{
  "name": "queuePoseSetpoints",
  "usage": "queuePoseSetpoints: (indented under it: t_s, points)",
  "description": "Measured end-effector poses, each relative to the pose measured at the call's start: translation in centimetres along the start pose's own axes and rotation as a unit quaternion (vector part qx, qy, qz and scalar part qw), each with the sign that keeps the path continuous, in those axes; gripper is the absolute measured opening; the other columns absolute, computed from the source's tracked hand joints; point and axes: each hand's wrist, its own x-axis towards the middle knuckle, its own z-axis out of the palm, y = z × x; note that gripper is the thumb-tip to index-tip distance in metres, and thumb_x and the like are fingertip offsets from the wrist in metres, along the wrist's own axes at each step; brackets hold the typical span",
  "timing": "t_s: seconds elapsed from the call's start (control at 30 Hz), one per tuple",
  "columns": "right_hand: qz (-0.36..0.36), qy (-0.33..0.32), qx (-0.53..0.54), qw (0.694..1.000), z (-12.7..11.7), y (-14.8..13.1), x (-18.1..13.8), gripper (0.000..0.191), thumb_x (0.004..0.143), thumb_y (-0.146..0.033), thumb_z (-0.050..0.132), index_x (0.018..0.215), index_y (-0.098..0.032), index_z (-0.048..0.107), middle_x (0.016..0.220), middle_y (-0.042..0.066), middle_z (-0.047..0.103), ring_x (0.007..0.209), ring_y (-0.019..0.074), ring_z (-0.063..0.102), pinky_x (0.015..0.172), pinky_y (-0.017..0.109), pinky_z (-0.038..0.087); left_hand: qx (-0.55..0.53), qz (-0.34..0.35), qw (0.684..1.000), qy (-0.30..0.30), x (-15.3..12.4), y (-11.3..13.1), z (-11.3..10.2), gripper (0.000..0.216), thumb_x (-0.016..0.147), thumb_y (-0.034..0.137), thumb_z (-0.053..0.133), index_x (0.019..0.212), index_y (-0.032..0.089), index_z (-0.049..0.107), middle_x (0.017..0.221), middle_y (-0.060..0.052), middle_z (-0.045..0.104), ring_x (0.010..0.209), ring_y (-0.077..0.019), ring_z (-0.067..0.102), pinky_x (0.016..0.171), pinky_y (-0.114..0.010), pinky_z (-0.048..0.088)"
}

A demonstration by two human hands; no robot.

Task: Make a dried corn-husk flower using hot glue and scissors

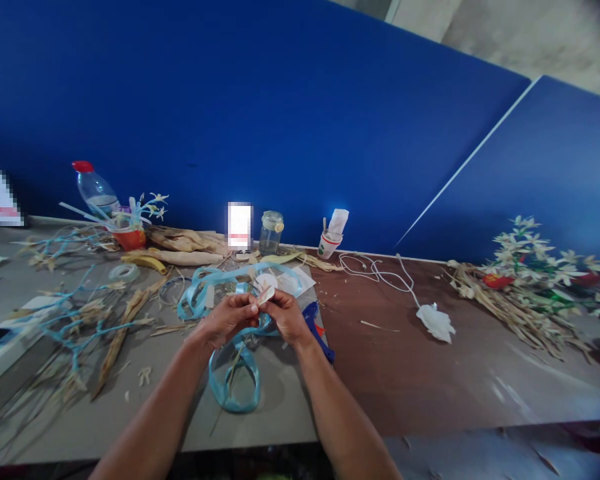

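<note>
My left hand and my right hand meet above the middle of the table. Both are closed in a pinch on a small pale petal-like piece, whose lower end is hidden by the fingertips. Light blue ribbon lies in loose loops around and beneath the hands. A thin stem shows below my left hand; whether the fingers hold it I cannot tell. Behind the hands are a round white item and a white sheet. A blue-handled tool lies beside my right wrist.
Blue-wrapped stems with pale flowers and dried husks cover the left side. Along the blue partition stand a bottle, a red pot, a glass jar and a cup. A white cable and flower bunch lie right.
</note>
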Motion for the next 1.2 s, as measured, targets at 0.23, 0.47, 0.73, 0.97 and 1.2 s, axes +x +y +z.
queuePoseSetpoints:
  t_s: [0.23,0.47,0.73,0.97,1.2]
  points:
    - [0.008,-0.024,0.023,0.999,-0.1,-0.3,0.0,0.018,0.065,-0.033,0.073,0.066,-0.018,0.063,0.065,-0.002,0.056,0.06,0.011,0.051,0.061,0.025,0.043,-0.018,-0.023,0.999,-0.012,-0.3,0.4,0.4,0.025,0.059,0.028,0.08,0.063,0.012,0.062,0.056,0.001,0.056,0.047,-0.0069,0.049,0.054,-0.024,0.045]
    - [-0.003,-0.001,-0.005,1.0,0.3,-0.9,0.0,0.012,0.066,-0.028,0.072,0.07,-0.019,0.065,0.064,-0.004,0.055,0.061,0.01,0.047,0.063,0.023,0.039,0.009,-0.004,1.0,0.011,0.0,0.2,0.2,0.025,0.06,0.027,0.079,0.061,0.013,0.059,0.048,0.004,0.049,0.045,-0.0055,0.045,0.051,-0.021,0.04]
    - [0.026,0.035,0.013,0.999,0.3,0.0,0.1,0.014,0.064,-0.025,0.071,0.063,-0.017,0.06,0.058,-0.005,0.052,0.055,0.0076,0.043,0.055,0.021,0.034,0.022,0.003,0.999,0.05,0.1,0.3,0.7,0.029,0.057,0.031,0.079,0.061,0.014,0.056,0.051,0.005,0.049,0.047,-0.0058,0.045,0.054,-0.022,0.041]
    - [0.04,0.1,0.085,0.99,0.6,1.8,0.5,0.016,0.063,-0.028,0.07,0.06,-0.016,0.06,0.054,-0.004,0.056,0.051,0.0086,0.046,0.056,0.023,0.036,0.21,0.162,0.949,0.169,0.8,-0.6,1.5,0.022,0.067,0.033,0.067,0.062,0.015,0.055,0.055,0.004,0.05,0.052,-0.008,0.044,0.051,-0.021,0.035]
    - [0.025,0.121,0.111,0.986,1.0,2.3,0.6,0.016,0.064,-0.026,0.071,0.06,-0.017,0.059,0.052,-0.005,0.055,0.05,0.008,0.046,0.055,0.022,0.035,0.281,0.187,0.921,0.196,0.9,-0.6,1.5,0.019,0.071,0.032,0.061,0.063,0.015,0.056,0.055,0.003,0.051,0.053,-0.0096,0.044,0.053,-0.022,0.035]
